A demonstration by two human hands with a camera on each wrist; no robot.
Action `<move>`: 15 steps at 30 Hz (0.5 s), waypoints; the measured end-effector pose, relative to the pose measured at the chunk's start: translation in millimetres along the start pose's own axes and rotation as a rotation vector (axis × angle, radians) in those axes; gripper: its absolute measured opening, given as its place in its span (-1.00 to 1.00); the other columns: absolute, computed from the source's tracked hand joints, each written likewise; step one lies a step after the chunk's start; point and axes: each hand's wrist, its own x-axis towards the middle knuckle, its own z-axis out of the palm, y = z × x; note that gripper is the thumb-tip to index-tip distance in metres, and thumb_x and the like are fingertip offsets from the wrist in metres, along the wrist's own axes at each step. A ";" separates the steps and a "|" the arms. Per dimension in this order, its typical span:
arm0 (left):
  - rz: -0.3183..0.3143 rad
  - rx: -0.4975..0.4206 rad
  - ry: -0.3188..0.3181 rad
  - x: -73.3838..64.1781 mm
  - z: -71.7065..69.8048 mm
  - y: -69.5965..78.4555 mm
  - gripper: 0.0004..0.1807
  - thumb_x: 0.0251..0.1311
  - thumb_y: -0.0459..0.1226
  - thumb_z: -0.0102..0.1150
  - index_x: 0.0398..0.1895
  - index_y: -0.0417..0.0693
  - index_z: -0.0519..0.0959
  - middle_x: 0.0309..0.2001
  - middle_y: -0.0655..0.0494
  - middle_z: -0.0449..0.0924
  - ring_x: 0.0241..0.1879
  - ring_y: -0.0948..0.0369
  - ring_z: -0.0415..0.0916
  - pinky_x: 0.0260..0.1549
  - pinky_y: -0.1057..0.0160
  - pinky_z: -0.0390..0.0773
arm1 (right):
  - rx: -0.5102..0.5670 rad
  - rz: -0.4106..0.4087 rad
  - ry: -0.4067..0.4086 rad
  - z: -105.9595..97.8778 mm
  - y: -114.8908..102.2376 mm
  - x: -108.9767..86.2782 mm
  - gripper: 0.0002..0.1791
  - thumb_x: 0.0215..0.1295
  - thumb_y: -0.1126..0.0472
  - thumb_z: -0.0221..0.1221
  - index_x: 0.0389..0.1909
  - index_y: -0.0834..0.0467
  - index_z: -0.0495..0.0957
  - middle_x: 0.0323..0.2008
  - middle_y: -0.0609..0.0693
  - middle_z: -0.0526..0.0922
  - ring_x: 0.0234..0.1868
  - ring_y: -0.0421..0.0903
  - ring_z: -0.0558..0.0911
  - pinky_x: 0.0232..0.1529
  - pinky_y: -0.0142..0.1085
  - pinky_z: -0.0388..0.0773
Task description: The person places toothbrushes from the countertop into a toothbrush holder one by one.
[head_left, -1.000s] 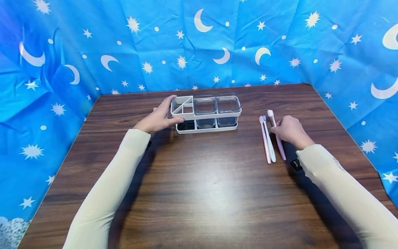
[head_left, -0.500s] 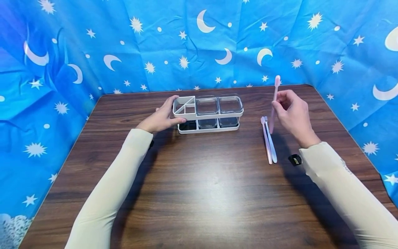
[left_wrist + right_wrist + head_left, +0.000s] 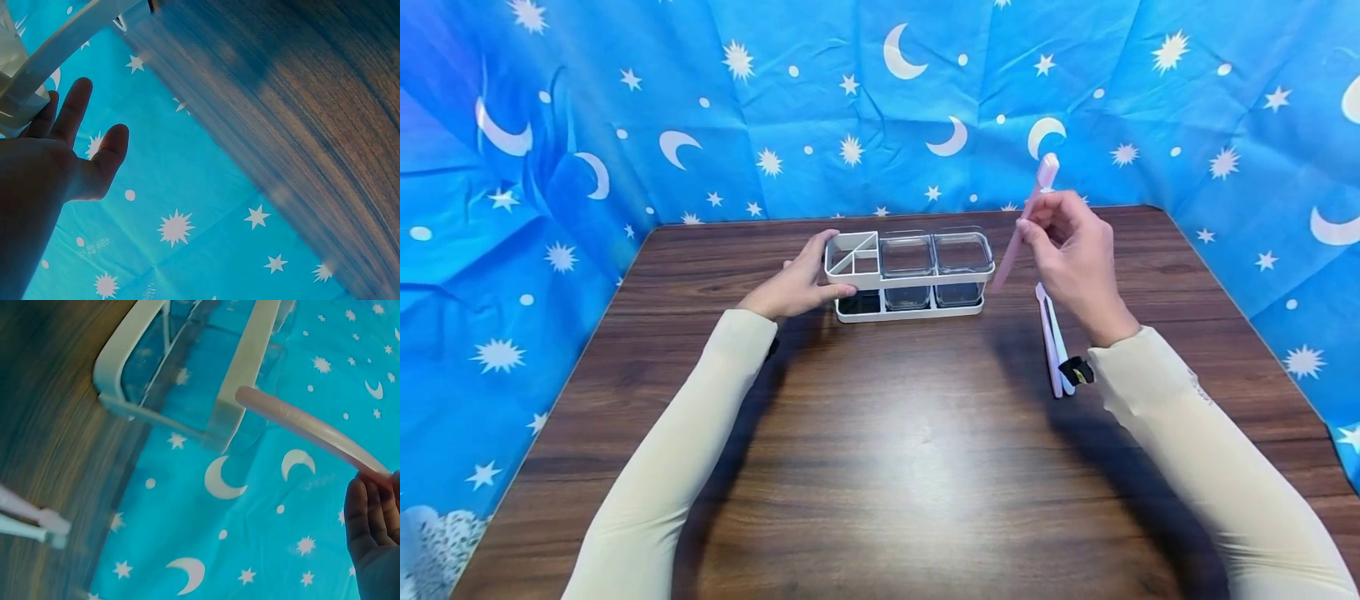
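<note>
A white toothbrush holder (image 3: pixel 917 282) with two clear cups (image 3: pixel 961 252) and a divided section stands near the table's back. My left hand (image 3: pixel 797 282) holds its left end, thumb along the front and fingers behind. In the left wrist view, that hand (image 3: pixel 69 137) lies against the holder's frame (image 3: pixel 59 47). My right hand (image 3: pixel 1071 258) pinches a pink toothbrush (image 3: pixel 1010 252), raised off the table, head up and handle slanting down toward the holder's right end. Below it, a pink toothbrush (image 3: pixel 1048 346) and a white one (image 3: pixel 1056 327) lie side by side.
The brown wooden table (image 3: pixel 910 467) reaches back to a blue curtain (image 3: pixel 820 108) with moons and stars. A black wrist strap (image 3: pixel 1077 371) on the right arm partly covers the white toothbrush's lower end in the head view.
My right hand has picked the pink toothbrush up off the table, lifted it upright and carried it left toward the holder. My left hand has stayed on the holder.
</note>
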 end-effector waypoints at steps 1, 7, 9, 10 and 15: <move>-0.001 -0.001 -0.001 -0.1 0.5 0.2 0.11 0.05 0.19 0.23 0.49 0.10 -0.23 0.47 0.03 -0.21 0.42 0.08 -0.17 0.25 -0.23 -0.38 | 0.014 -0.002 -0.002 2.0 -3.5 0.6 -0.81 0.27 0.46 0.14 -0.13 0.45 0.46 -0.34 0.20 0.55 -0.33 -0.11 0.57 -0.28 -0.52 0.46; -0.002 0.010 -0.007 0.8 1.3 0.6 0.12 0.04 0.21 0.21 0.49 0.11 -0.24 0.47 0.04 -0.21 0.40 0.09 -0.12 0.25 -0.21 -0.38 | 0.051 0.007 -0.019 13.6 -15.1 4.7 -0.80 0.27 0.43 0.14 -0.13 0.43 0.46 -0.33 0.19 0.57 -0.31 -0.10 0.59 -0.24 -0.49 0.48; 0.003 0.020 -0.005 0.3 0.4 1.1 0.11 0.05 0.20 0.21 0.49 0.10 -0.24 0.47 0.02 -0.20 0.40 0.07 -0.09 0.25 -0.23 -0.36 | 0.052 0.012 -0.030 18.0 -17.2 6.5 -0.80 0.27 0.41 0.15 -0.12 0.42 0.46 -0.32 0.17 0.59 -0.28 -0.08 0.61 -0.19 -0.45 0.51; 0.004 0.025 -0.005 -0.1 -0.3 1.2 0.10 0.06 0.19 0.21 0.49 0.09 -0.24 0.47 0.01 -0.20 0.39 0.06 -0.08 0.24 -0.24 -0.35 | 0.057 0.012 -0.037 20.8 -15.6 7.7 -0.79 0.27 0.40 0.15 -0.12 0.42 0.46 -0.31 0.16 0.59 -0.27 -0.07 0.62 -0.17 -0.42 0.52; 0.005 0.037 -0.012 -2.0 -2.7 2.0 0.09 0.09 0.16 0.22 0.49 0.08 -0.24 0.47 -0.01 -0.21 0.39 0.06 -0.09 0.24 -0.26 -0.33 | 0.106 -0.004 -0.067 36.5 -1.8 12.6 -0.76 0.28 0.35 0.16 -0.07 0.35 0.45 -0.21 0.05 0.61 -0.17 -0.12 0.62 -0.07 -0.32 0.52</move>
